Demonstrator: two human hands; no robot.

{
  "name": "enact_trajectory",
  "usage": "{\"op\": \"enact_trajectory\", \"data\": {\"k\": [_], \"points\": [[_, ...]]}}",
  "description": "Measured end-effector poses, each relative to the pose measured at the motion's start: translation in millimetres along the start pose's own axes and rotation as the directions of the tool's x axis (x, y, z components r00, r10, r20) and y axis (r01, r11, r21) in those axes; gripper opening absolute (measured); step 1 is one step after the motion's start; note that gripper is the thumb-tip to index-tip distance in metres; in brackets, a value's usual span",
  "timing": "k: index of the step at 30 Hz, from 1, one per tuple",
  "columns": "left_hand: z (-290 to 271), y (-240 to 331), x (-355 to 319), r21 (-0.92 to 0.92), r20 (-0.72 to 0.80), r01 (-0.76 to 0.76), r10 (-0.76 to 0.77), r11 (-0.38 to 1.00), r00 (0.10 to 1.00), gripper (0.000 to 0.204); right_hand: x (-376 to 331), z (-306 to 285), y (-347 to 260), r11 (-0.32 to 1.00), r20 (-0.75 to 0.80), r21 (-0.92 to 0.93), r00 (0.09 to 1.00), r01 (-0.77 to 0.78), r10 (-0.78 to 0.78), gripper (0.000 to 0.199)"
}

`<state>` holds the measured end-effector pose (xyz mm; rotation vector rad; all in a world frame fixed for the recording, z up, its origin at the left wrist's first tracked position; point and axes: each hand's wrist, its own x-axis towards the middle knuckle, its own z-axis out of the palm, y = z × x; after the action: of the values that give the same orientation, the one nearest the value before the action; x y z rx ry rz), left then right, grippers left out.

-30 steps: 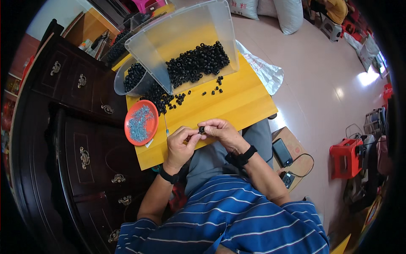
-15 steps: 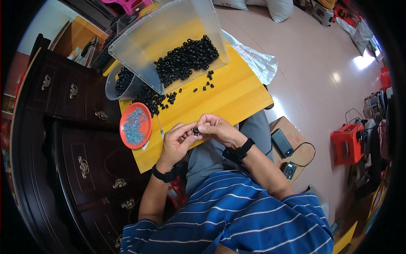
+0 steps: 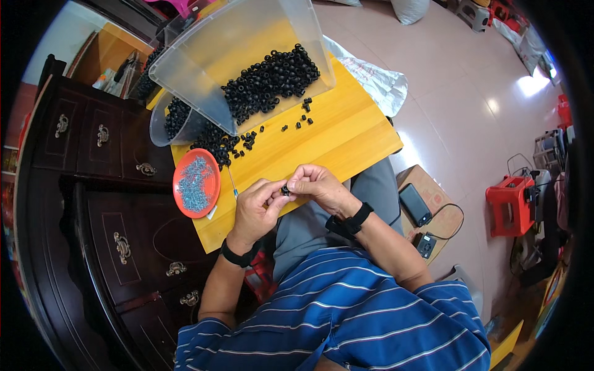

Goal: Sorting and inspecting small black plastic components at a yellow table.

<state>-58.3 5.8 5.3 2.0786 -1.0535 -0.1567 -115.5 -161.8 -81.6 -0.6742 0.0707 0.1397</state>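
Observation:
Close together at the table's near edge, my two hands pinch one small black cylindrical part (image 3: 285, 190). Its details are too small to make out. My left hand (image 3: 257, 207) grips it from the left with thumb and fingers. From the right, the thumb and forefinger of my right hand (image 3: 318, 187) close on it. Left of my hands lies a red-orange plate (image 3: 216, 196) of small silvery metal pieces (image 3: 194, 185). A thin tool with a blue end (image 3: 235, 192) rests between the plate and my left hand.
A clear plastic bin (image 3: 185, 48) lies tipped on the yellow table (image 3: 334, 127), with many black parts (image 3: 272, 80) inside. A round clear tub (image 3: 158, 127) of similar parts stands to its left. Dark drawers (image 3: 117, 216) border the left side. A cardboard box (image 3: 436, 201) holds a black device.
My hands stay pinched on the black part, with only slight finger movement. The view has shifted a little; nothing else visibly moved.

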Motion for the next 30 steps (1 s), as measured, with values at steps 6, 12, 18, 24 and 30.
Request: {"op": "enact_trajectory", "data": {"k": [6,12,18,24,30], "points": [[9.1,-1.1,-0.3,0.048,-0.071,-0.017,0.02,0.999,0.997,0.022,-0.7,6.4,-1.4,0.999,-0.041,-0.045,0.999,0.015,-0.017,0.011],[7.9,-3.6,-0.4,0.039,-0.087,-0.013,0.016,0.999,0.996,0.021,-2.8,9.0,-3.0,0.998,-0.033,-0.053,0.999,0.03,-0.032,0.011],[7.5,-3.1,0.4,0.031,-0.067,-0.035,0.037,0.999,0.997,0.023,-2.7,-0.2,-0.4,0.999,-0.02,0.054,1.0,0.006,-0.005,0.012],[6.1,-1.7,4.0,0.181,-0.077,-0.108,0.124,0.977,0.989,0.022,1.7,-1.1,-0.1,0.999,-0.003,0.024,0.999,0.038,-0.038,0.012],[0.7,0.7,4.5,0.266,-0.085,-0.118,0.145,0.957,0.986,0.02,6.1,3.8,1.5,0.998,-0.032,-0.052,0.999,0.041,-0.042,0.009]]}}
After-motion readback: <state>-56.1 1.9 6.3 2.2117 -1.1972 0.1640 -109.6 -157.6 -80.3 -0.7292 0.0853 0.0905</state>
